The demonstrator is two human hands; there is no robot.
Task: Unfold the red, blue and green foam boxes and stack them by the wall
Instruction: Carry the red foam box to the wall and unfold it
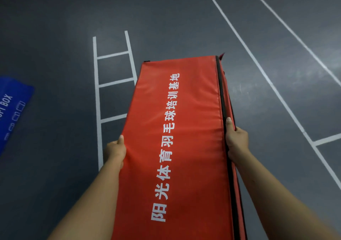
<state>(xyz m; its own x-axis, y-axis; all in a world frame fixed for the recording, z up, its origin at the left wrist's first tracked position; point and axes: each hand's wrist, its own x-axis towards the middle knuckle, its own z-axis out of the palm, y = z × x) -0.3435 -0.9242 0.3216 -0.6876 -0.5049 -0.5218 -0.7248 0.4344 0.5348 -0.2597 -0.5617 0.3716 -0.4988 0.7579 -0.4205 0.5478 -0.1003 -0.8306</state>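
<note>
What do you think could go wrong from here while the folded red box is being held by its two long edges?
The right hand grips only the outer panel edge of the red box, so the folded layers might swing open. The blue box lies on the floor to the left, a possible trip hazard.

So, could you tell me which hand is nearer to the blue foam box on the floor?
Left. The left hand grips the red foam box's left edge, the side facing the blue foam box; the right hand grips the far edge.
</note>
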